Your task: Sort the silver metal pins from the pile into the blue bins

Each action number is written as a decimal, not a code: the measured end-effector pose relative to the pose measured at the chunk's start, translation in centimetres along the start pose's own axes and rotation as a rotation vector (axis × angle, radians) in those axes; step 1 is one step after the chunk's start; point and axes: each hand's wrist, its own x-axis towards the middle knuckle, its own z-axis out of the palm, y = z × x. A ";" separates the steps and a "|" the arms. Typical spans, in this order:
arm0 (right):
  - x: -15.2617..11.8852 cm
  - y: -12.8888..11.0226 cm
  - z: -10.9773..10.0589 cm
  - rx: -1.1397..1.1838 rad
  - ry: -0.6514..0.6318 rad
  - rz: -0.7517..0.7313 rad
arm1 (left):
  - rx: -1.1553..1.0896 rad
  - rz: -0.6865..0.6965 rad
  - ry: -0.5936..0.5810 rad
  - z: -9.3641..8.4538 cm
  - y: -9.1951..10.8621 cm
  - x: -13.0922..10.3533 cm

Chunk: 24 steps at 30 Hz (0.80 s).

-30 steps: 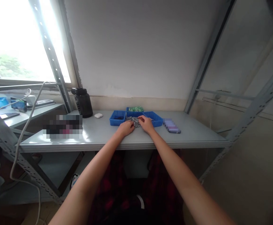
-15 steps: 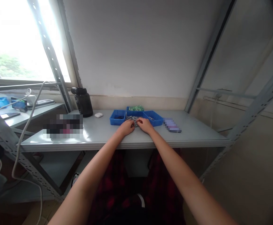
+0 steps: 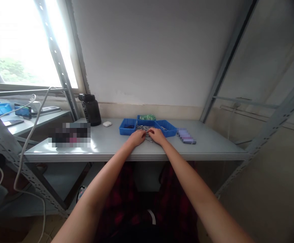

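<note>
My left hand (image 3: 138,137) and my right hand (image 3: 157,135) meet at the front of the blue bins, fingers pinched close together. What sits between the fingertips is too small to make out. Just below them shows a thin metal piece (image 3: 149,140); I cannot tell whether it is held or lies on the table. Directly behind is a blue bin heaped with small silvery metal parts (image 3: 143,128). The left blue bin (image 3: 126,131) holds dark small parts, and the right blue bin (image 3: 170,131) a few thin pieces. Green pieces (image 3: 147,117) fill the back bin.
The grey table (image 3: 111,143) carries a dark bottle (image 3: 92,111), a small white case (image 3: 107,124) and a blurred-out item (image 3: 71,135) on the left. A phone (image 3: 186,135) lies to the right. Metal uprights flank the table, and a white cable (image 3: 23,152) hangs at left.
The thin metal piece now shows below my fingertips, where earlier none stood out. My hands stay almost in place, still pinched together. The whole view has shifted slightly.
</note>
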 end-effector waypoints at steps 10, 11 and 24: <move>-0.5 -0.5 0.0 0.097 -0.072 -0.093 | 0.020 -0.070 0.095 -0.5 0.5 -0.2; -0.5 -0.5 0.0 0.093 -0.083 -0.101 | 0.018 -0.069 0.105 -0.6 0.5 -0.2; -0.5 -0.4 0.4 -0.064 -0.199 -0.120 | 0.122 -0.191 0.162 -1.0 1.0 -0.2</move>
